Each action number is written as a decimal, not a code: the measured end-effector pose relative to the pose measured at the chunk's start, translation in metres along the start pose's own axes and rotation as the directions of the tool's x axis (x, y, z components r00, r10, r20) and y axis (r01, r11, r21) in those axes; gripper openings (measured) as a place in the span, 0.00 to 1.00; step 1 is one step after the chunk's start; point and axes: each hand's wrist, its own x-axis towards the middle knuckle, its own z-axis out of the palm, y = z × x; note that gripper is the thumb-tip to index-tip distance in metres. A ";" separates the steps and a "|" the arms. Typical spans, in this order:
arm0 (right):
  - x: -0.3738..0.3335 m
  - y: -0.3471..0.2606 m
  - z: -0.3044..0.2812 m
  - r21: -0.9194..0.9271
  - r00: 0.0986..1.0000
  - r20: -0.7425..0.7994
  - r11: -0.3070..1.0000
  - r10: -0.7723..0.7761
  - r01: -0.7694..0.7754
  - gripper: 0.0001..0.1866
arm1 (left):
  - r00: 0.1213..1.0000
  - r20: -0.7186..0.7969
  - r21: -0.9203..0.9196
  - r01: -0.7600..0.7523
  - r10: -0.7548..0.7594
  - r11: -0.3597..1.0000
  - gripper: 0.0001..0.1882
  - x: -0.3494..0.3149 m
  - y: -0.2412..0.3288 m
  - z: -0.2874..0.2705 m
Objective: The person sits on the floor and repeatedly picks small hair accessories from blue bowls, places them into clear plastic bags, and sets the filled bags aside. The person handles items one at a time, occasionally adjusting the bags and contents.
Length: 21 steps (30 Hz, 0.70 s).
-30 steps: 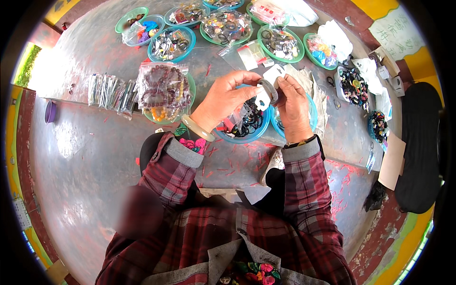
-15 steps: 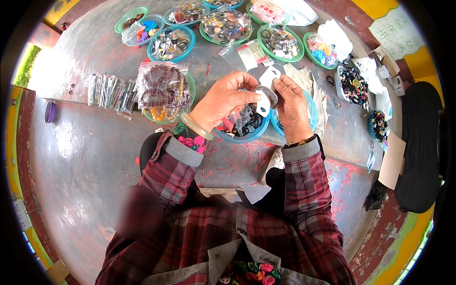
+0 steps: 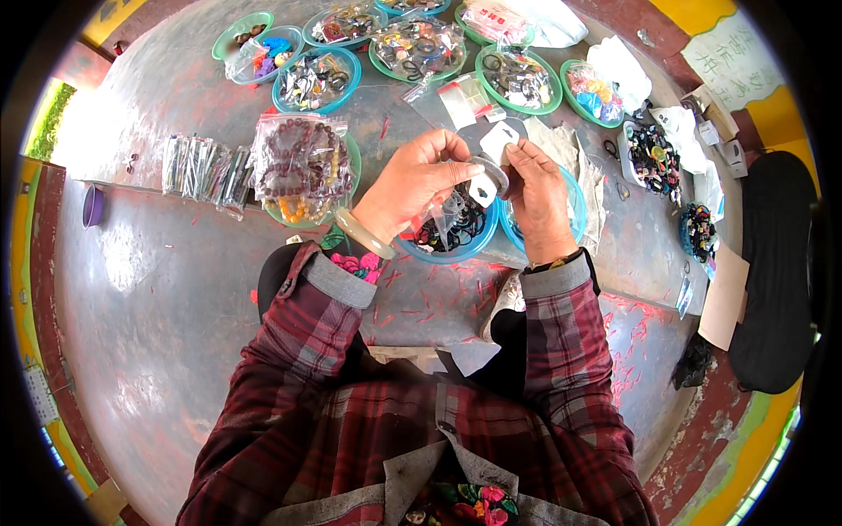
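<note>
Both my hands are raised over two blue baskets and close on the same small item. It is a white card (image 3: 497, 140) with a dark grey band (image 3: 497, 175), like a hair tie, around its middle. My left hand (image 3: 414, 182) pinches the band between thumb and fingers. My right hand (image 3: 538, 197) grips the card and band from the other side, fingertips partly hidden. Underneath, the left blue basket (image 3: 449, 255) holds black hair ties and clear plastic bags. The right blue basket (image 3: 575, 203) is partly covered by my right hand.
Several baskets of bagged accessories, such as a green basket (image 3: 519, 107) and a blue basket (image 3: 316, 110), stand at the back. Bagged bead bracelets (image 3: 298, 162) and slim packets (image 3: 202, 173) lie left. A white basket of hair ties (image 3: 651, 162) and a cardboard piece (image 3: 724, 298) are right.
My left fingers have shifted slightly up and along the band, and the card's angle has turned a little. My right hand stays nearly in place.
</note>
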 end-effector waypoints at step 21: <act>0.007 0.000 -0.009 0.390 0.990 -0.102 0.919 0.099 -0.052 0.05 | 0.967 0.006 0.690 -0.188 0.254 0.699 0.09 0.011 -0.035 -0.013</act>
